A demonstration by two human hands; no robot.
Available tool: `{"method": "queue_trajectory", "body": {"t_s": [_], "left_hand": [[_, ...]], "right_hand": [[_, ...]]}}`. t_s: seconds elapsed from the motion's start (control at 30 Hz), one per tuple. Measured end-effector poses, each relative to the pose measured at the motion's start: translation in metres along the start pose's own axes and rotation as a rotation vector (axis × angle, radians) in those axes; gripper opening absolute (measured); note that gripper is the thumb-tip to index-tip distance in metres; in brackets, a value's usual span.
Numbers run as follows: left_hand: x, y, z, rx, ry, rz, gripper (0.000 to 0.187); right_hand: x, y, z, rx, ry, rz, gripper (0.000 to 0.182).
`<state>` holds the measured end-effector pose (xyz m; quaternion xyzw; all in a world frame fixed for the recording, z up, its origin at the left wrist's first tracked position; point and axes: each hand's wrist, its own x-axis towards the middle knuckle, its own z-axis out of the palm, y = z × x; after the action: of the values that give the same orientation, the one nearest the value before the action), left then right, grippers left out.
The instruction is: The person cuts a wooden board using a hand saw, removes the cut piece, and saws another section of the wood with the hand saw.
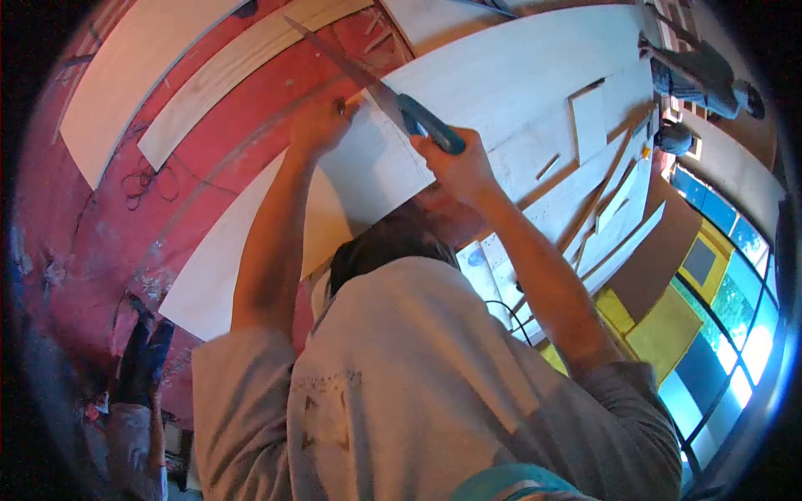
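Observation:
My right hand [461,167] is closed round the dark green handle [430,125] of a handsaw [351,68]. Its long, tapering blade points up and to the left, across the near edge of a large pale board. Below the blade, a white board [376,159] extends toward my body. My left hand [320,127] is closed at the left edge of this white board, fingertips by its upper corner, close to the blade. Another pale panel [230,242] lies partly behind my left forearm.
Long pale boards [138,79] lie on the red floor [242,138], with a thin loop of cord [150,188] nearby. Offcuts and strips [589,121] rest on the large white sheet [518,58]. One person [710,75] stands at upper right; another person's legs [142,359] show at lower left.

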<state>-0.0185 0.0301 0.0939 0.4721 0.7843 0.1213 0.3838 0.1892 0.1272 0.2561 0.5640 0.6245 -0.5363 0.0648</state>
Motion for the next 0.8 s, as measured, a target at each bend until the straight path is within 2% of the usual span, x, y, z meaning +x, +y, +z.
{"method": "queue_trajectory", "body": {"t_s": [0.1,0.17,0.2,0.23,0.3,0.33,0.4,0.43,0.47,0.5,0.6,0.63,0.7,0.77,0.8], "left_hand": [[0.015,-0.013,0.02,-0.101,0.053,0.003,0.06],[0.022,-0.019,0.034,-0.182,0.058,0.005,0.059],[0.022,-0.016,0.034,-0.191,0.05,0.01,0.059],[0.019,-0.013,0.03,-0.212,0.012,-0.032,0.059],[0.016,-0.009,0.023,-0.231,-0.017,-0.08,0.06],[0.014,-0.008,0.022,-0.176,-0.004,-0.069,0.062],[0.014,-0.005,0.02,-0.116,0.004,-0.055,0.063],[0.014,-0.005,0.019,-0.142,-0.001,-0.058,0.065],[0.013,-0.006,0.019,-0.168,-0.006,-0.066,0.066],[0.012,-0.007,0.021,-0.167,-0.008,-0.073,0.066],[0.008,-0.003,0.013,-0.166,0.105,-0.06,0.064],[0.001,0.003,-0.004,-0.152,0.047,-0.04,0.063],[-0.008,0.013,-0.007,-0.135,-0.023,-0.001,0.062],[0.002,0.007,0.008,-0.29,0.103,0.011,0.06],[0.005,0.0,0.018,-0.289,0.093,0.017,0.06]], "right_hand": [[-0.021,0.015,-0.01,0.008,0.005,-0.008,0.037],[-0.086,0.025,-0.041,0.006,0.008,0.008,0.032],[-0.131,-0.013,-0.066,-0.098,-0.001,0.138,0.028],[-0.166,0.005,-0.087,-0.155,0.003,0.206,0.024],[-0.227,-0.003,-0.122,-0.204,-0.046,0.232,0.024],[-0.228,-0.011,-0.124,-0.201,-0.049,0.236,0.024],[-0.23,-0.022,-0.123,-0.257,-0.023,0.095,0.022],[-0.208,-0.006,-0.115,-0.297,-0.039,0.054,0.024],[-0.169,0.019,-0.099,-0.338,-0.059,0.013,0.025],[-0.124,0.035,-0.067,-0.265,0.0,0.113,0.03],[-0.003,0.029,-0.005,0.015,-0.021,0.001,0.04],[0.004,0.004,-0.005,-0.036,-0.026,0.024,0.04],[-0.013,0.009,0.001,-0.034,0.008,0.007,0.04],[-0.025,0.026,-0.009,-0.006,0.014,-0.041,0.037],[-0.059,0.031,-0.028,0.017,0.009,-0.049,0.031]]}}
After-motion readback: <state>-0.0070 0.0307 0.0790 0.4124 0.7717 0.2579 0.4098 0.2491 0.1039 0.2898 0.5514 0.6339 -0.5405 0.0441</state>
